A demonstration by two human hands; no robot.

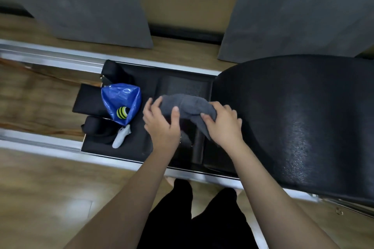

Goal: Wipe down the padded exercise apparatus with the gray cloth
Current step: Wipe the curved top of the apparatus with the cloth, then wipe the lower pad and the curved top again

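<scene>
Hands (162, 123) (222, 123) apparently bunching gray cloth (188, 105)

A blue bag (121, 101) sat at left, holding a yellow-and-black striped ball (122, 112). A white controller (121, 136) lay just nearer.

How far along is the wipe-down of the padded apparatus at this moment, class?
Done: nothing can be confirmed; no wiped patch shows clearly on the black padding. In hand: the left hand and right hand both grip the gray cloth, bunched above the flat padded carriage. Left: apparently most surfaces, including the large curved pad and the area under the blue bag and white controller.
</scene>
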